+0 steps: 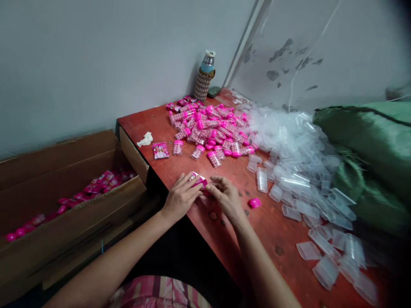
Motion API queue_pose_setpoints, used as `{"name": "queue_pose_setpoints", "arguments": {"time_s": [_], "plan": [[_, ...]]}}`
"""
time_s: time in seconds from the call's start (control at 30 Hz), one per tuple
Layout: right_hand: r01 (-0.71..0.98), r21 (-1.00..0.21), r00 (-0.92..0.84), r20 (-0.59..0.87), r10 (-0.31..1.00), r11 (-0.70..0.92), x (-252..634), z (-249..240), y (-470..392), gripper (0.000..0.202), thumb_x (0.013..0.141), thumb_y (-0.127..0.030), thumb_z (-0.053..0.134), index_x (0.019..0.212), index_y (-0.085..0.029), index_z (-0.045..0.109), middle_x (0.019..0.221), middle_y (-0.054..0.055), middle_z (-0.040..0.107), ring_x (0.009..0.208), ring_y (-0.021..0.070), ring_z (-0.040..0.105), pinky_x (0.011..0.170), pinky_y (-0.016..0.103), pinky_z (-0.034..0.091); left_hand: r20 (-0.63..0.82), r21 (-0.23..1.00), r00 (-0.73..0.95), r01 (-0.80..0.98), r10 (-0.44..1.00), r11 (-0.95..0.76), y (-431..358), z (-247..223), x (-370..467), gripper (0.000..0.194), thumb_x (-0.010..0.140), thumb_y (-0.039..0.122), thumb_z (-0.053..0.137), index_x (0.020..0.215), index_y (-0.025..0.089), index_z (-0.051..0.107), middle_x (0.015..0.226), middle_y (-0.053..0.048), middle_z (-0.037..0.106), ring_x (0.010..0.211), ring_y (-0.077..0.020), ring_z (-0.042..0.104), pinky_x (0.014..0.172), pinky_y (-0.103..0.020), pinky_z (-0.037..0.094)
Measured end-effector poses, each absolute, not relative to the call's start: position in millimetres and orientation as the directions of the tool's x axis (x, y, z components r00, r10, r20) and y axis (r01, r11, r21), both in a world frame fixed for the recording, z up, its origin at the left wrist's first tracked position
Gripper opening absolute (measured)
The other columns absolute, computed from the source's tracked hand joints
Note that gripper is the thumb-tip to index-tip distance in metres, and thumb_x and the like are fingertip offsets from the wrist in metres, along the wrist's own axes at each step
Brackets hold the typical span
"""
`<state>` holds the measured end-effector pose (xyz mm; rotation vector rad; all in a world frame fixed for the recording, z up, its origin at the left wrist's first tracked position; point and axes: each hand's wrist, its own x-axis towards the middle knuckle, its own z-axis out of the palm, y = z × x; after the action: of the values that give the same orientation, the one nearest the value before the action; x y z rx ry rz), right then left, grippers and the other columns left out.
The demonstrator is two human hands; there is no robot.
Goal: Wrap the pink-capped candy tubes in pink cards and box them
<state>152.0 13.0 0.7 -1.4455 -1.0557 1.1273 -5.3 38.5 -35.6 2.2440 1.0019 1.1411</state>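
Note:
Both of my hands meet around a small pink printed packet [198, 179] near the front edge of the red table [221, 239]. My left hand [183, 196] lies over its left side with the fingers pressed together on it. My right hand [226, 194] pinches its right end between thumb and fingers. A loose pink cap [254, 202] lies to the right of my right hand. Beyond my hands are filled containers with pink caps [214, 158] and a flat pink packet [160, 150].
Clear empty tubes [295, 184] are heaped on the right, beside a green sack [369, 171]. A bottle in a knitted sleeve [203, 83] stands at the back. A cardboard box [64, 158] at the left holds pink packs. A crumpled white scrap [145, 139] lies near the table's left edge.

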Motion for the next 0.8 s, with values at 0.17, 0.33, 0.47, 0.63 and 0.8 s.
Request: {"name": "queue_pose_setpoints", "arguments": {"time_s": [0.17, 0.33, 0.47, 0.63, 0.8], "plan": [[-0.180, -0.978, 0.223, -0.148, 0.964, -0.108, 143.6, 6.7, 19.1, 0.027, 0.066, -0.029, 0.068, 0.087, -0.019, 0.054, 0.064, -0.003, 0.060, 0.053, 0.0095, 0.054, 0.049, 0.020, 0.040, 0.161, 0.985, 0.181, 0.040, 0.970, -0.171, 28.9, -11.9, -3.6, 0.037, 0.072, 0.031, 0.062, 0.107, 0.022, 0.059, 0.116, -0.008, 0.058, 0.111, -0.0234, 0.049, 0.095, -0.037, 0.037], [-0.106, -0.976, 0.141, -0.202, 0.969, -0.189, 139.8, 7.3, 23.3, 0.028, 0.066, -0.031, 0.067, 0.087, -0.018, 0.055, 0.062, -0.003, 0.058, 0.048, 0.0081, 0.049, 0.044, 0.018, 0.034, -0.274, 0.881, 0.396, -0.262, 0.877, 0.393, 32.0, -8.8, -3.7, 0.027, 0.071, 0.038, 0.061, 0.071, 0.011, 0.065, 0.071, -0.005, 0.065, 0.073, -0.0176, 0.062, 0.070, -0.032, 0.051], [0.353, -0.927, 0.162, -0.076, 0.984, -0.130, 150.3, 9.2, 42.7, 0.024, 0.073, -0.040, 0.057, 0.083, -0.018, 0.057, 0.068, 0.001, 0.061, 0.059, 0.0143, 0.055, 0.054, 0.024, 0.040, -0.377, 0.835, 0.329, -0.285, 0.866, 0.471, 35.9, -12.5, -7.4, 0.024, 0.065, 0.032, 0.068, 0.068, 0.009, 0.067, 0.068, -0.007, 0.065, 0.064, -0.0139, 0.061, 0.062, -0.026, 0.052], [0.963, -0.245, 0.161, 0.180, 0.970, -0.114, 162.9, 11.4, 85.1, 0.032, 0.078, -0.042, 0.051, 0.097, -0.016, 0.056, 0.099, 0.013, 0.060, 0.092, 0.0266, 0.054, 0.070, 0.033, 0.040, -0.485, 0.731, 0.288, -0.385, 0.826, 0.563, 34.9, -7.6, -10.6, 0.019, 0.062, 0.024, 0.072, 0.065, 0.007, 0.066, 0.064, -0.008, 0.065, 0.057, -0.0131, 0.061, 0.054, -0.022, 0.053], [0.980, -0.023, 0.198, 0.044, 0.979, -0.197, 168.5, 3.9, 101.5, 0.027, 0.082, -0.030, 0.045, 0.099, -0.011, 0.054, 0.096, 0.017, 0.061, 0.086, 0.0273, 0.058, 0.065, 0.033, 0.041, -0.552, 0.565, 0.241, -0.595, 0.798, 0.571, 36.1, -3.7, -12.8, 0.016, 0.063, 0.021, 0.072, 0.067, 0.009, 0.062, 0.064, -0.006, 0.064, 0.053, -0.0121, 0.060, 0.048, -0.022, 0.053]]}}
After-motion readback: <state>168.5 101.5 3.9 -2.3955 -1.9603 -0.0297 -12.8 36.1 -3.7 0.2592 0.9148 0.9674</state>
